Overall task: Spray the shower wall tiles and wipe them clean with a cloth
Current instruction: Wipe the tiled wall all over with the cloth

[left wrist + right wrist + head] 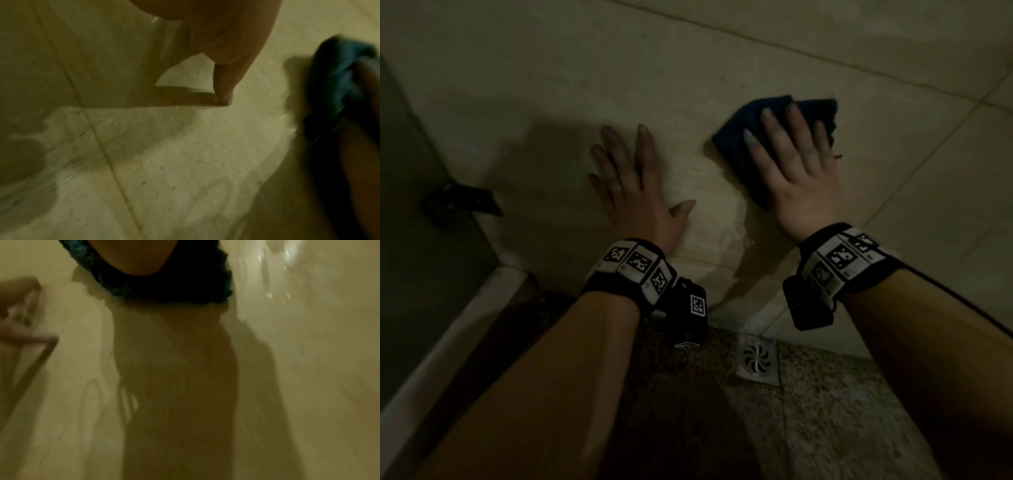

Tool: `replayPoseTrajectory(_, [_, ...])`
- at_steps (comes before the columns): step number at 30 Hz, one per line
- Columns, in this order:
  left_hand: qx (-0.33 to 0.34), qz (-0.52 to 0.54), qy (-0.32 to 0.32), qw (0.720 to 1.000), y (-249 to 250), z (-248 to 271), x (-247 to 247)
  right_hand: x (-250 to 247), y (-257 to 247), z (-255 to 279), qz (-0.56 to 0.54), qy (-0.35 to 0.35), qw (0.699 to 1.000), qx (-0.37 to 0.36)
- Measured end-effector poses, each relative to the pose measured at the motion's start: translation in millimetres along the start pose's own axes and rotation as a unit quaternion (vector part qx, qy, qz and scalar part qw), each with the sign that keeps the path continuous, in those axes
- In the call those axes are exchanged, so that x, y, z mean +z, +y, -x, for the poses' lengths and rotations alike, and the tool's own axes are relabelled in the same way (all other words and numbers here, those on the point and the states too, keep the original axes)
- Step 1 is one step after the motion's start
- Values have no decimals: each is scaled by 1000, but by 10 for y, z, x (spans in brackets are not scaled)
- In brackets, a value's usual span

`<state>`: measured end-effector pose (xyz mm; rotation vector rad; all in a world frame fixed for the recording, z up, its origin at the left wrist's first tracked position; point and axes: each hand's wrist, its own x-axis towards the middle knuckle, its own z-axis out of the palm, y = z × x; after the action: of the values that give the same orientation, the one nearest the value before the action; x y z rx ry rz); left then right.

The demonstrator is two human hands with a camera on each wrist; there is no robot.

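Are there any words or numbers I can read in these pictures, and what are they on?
There are no words or numbers that can be read.
The white wristbands on the left wrist and the right wrist carry black-and-white square code patterns, not letters.
The small marks beside those patterns are too small to read.
The dark blue cloth, the beige wall tiles and the metal floor drain show no writing.

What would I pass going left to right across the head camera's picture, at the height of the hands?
Dark bracket on the wall → left hand flat on the tile → wet patch → dark cloth → right hand pressing it.
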<state>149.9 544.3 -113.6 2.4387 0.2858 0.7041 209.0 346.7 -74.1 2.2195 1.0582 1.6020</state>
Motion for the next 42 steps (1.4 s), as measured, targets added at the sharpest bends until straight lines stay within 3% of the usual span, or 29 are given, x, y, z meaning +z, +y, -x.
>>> replayPoseTrajectory(6, [37,-25,32,998,54,-58,-58,103,-251,402,-10,-68,998,5])
replayPoseTrajectory(11, [63,-39,44,996,152,-43,-20,26,-62,366,-13,-65,997,-42])
replayPoseTrajectory(18, [70,-51,29,996,344,-13,72,-195,289,154,-14,-33,998,59])
replayPoseTrajectory(24, [67,-52,45,995,366,-33,120,-113,99,235,-17,-42,991,123])
replayPoseTrajectory(32, [87,-58,42,994,297,-31,112,-28,-233,777,-72,-147,980,116])
replayPoseTrajectory(36, [96,-53,40,993,276,-30,100,-110,-56,713,-84,-129,983,97])
replayPoseTrajectory(42, [94,-59,49,993,286,-41,123,-149,295,540,-39,-18,985,164])
